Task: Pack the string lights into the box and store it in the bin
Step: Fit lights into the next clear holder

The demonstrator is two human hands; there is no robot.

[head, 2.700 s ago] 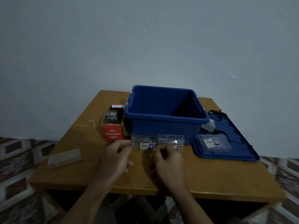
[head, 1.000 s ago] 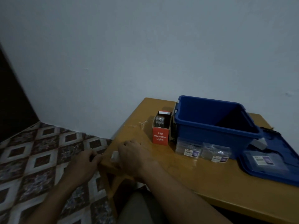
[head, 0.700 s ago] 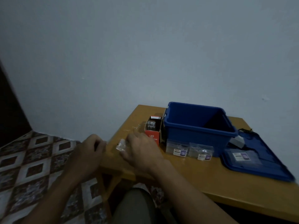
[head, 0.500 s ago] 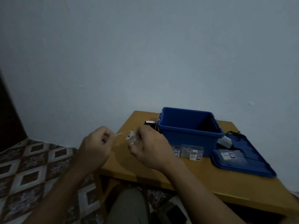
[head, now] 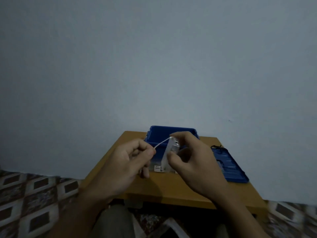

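Note:
My right hand (head: 192, 162) grips a small clear battery case (head: 172, 148) of the string lights, held upright in front of the blue bin (head: 171, 133). A thin white wire (head: 162, 143) runs from the top of the case down-left to my left hand (head: 127, 162), which pinches it between thumb and forefinger. Both hands hover above the wooden table (head: 171, 189). The red LED lights box is hidden behind my hands.
The blue bin lid (head: 229, 167) lies on the table to the right of the bin, with a black cord (head: 217, 146) at its far end. Clear labelled packets (head: 157, 167) lie in front of the bin. Patterned floor tiles (head: 34, 194) surround the table.
Both hands went to the table's left front corner, picked up the clear case and its wire, and carried them back to the middle in front of the bin.

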